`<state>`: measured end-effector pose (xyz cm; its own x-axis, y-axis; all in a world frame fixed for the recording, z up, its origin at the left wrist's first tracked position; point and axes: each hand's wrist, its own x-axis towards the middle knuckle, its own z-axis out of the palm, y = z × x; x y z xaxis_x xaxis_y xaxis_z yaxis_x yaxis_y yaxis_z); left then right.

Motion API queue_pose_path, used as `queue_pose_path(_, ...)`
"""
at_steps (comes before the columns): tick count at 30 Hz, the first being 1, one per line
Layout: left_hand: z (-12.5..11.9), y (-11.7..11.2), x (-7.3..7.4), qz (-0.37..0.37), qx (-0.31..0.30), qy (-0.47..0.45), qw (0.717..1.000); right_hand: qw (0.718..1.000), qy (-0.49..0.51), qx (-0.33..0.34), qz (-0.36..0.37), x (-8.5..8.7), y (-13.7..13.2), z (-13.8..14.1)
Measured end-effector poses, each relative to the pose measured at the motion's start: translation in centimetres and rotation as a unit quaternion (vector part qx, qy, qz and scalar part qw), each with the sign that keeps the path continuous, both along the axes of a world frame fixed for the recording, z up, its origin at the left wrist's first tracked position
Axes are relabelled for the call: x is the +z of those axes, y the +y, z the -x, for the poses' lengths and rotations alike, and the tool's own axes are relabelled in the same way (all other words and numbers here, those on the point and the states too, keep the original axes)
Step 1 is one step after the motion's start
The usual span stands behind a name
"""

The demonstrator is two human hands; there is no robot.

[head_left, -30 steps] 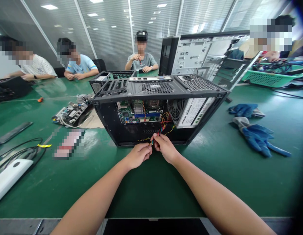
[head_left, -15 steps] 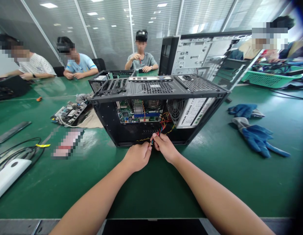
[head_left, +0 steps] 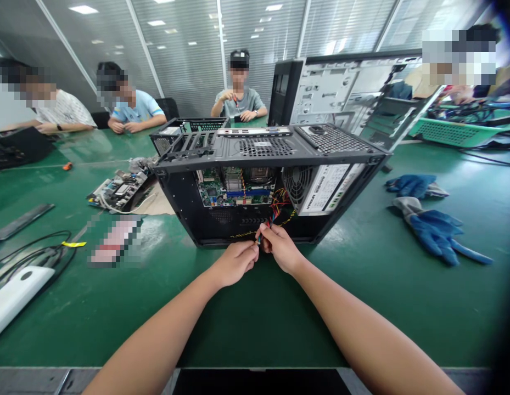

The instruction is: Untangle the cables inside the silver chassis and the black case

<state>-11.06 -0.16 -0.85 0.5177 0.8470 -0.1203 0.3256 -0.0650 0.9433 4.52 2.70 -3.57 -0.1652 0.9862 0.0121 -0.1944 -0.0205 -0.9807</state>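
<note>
An open black computer case (head_left: 222, 225) lies on its side on the green table (head_left: 255, 312), showing its motherboard (head_left: 234, 189) and power supply (head_left: 320, 189). A bundle of red, yellow and black wires (head_left: 277, 211) runs from inside to the case's front edge. My left hand (head_left: 235, 262) and my right hand (head_left: 279, 247) meet there, both with fingers pinched together on the wire ends. What sits at the wire tips is too small to make out.
A loose circuit board (head_left: 121, 189) lies left of the case. Blue work gloves (head_left: 433, 227) lie on the right. Cables (head_left: 32, 255) and a white device (head_left: 13, 296) sit at the near left. Another open case (head_left: 341, 93) stands behind. Several people sit around the table.
My hands have stayed at the case's front edge, with only small shifts of the fingers on the wires. The view has barely moved.
</note>
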Motion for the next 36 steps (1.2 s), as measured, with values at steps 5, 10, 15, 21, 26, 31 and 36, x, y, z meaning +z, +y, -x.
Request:
queue_pose_path(5,-0.02,-0.06,-0.04,0.037,0.003,-0.023,0.999,1.000,-0.010,0.001,-0.014,-0.03,-0.02,-0.02)
queue_pose_path(10,0.01,-0.33,0.12,-0.100,0.037,0.098,0.989,0.999,-0.037,-0.015,-0.028,-0.16,-0.02,0.01)
queue_pose_path(15,-0.12,-0.44,0.38,-0.157,0.042,0.154,0.975,0.997,-0.059,-0.023,-0.032,-0.18,-0.07,0.04)
queue_pose_path(21,-0.23,-0.59,0.17,-0.236,0.055,0.290,0.926,0.995,-0.077,-0.048,-0.044,-0.32,-0.06,0.12)
queue_pose_path(26,-0.35,-0.80,0.22,-0.283,0.048,0.389,0.875,0.996,-0.062,-0.052,-0.033,-0.64,-0.02,0.22)
queue_pose_path(31,-0.46,-0.90,0.33,-0.307,0.051,0.421,0.852,0.998,-0.043,-0.049,-0.020,-0.49,-0.11,0.36)
queue_pose_path(36,-0.40,-0.83,0.34,-0.308,0.045,0.425,0.850,0.998,-0.035,-0.047,-0.015,-0.36,-0.15,0.39)
